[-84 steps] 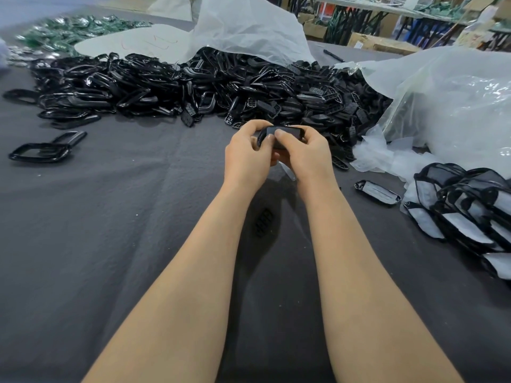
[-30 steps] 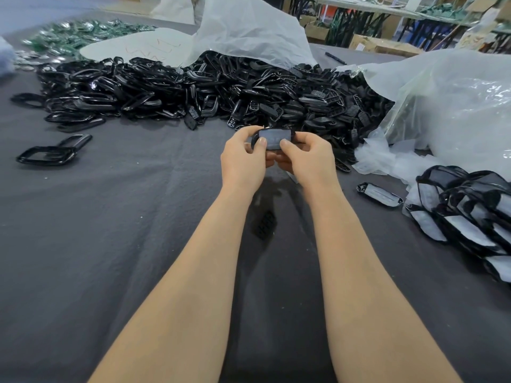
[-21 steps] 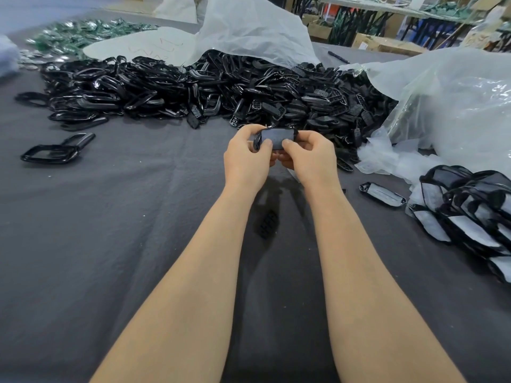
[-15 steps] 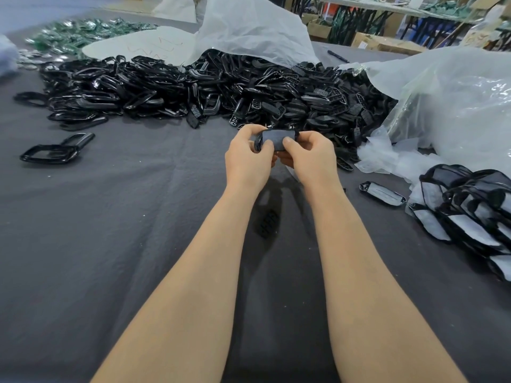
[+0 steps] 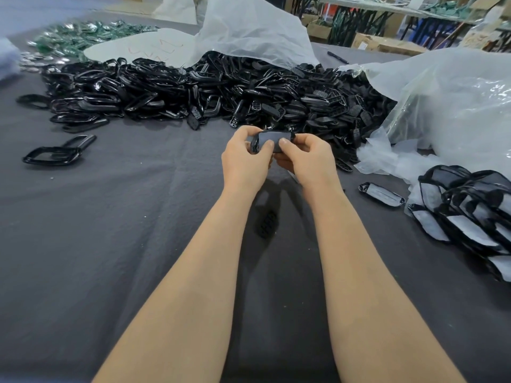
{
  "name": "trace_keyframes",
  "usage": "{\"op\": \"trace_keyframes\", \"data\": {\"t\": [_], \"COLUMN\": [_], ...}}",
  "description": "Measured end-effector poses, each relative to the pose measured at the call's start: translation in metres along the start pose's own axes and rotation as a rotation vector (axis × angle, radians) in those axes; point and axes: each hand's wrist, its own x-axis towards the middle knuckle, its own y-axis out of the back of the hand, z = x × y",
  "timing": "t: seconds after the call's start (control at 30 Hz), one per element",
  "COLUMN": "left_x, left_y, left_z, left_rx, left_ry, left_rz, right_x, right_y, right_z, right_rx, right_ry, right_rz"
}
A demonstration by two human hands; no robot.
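Now pinching a small black piece (image 5: 272, 137) with a grey face, held up off the dark cloth (image 5: 110, 244) just toward twelve o'clock from the centre. Its nine o'clock end in the left hand (image 5: 244, 158), thumb on top, fingers curled under; its three o'clock end in the right hand (image 5: 308, 158), curled round it likewise. Beyond at twelve, a heap of black parts (image 5: 221, 92) partly under a white bag (image 5: 249, 29). At nine, a loose black frame (image 5: 55, 154) flat on the cloth. At three, a stack of covered pieces (image 5: 470, 205), a single piece (image 5: 381, 194) just beside it. Between the forearms, a small ribbed part (image 5: 266, 223) on the cloth.
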Motion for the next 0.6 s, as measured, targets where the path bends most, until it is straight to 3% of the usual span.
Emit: {"op": "trace_keyframes", "data": {"t": [0.2,0.4,0.6], "left_x": [0.000,-0.005,-0.007], "left_y": [0.001,-0.006,-0.050], "left_z": [0.000,0.008,0.039], "left_rx": [0.019,0.198,0.096], "left_ry": [0.016,-0.075,-0.128], "left_rz": [-0.048,-0.086,-0.201], "right_x": [-0.001,-0.006,-0.013], "right_y": [0.003,0.010,0.057], "right_z": [-0.001,-0.009,-0.036], "right_rx": [-0.042,-0.043,-0.303], "right_ry": [-0.016,-0.056,0.147], "right_rz": [0.003,0.062,0.248]}}
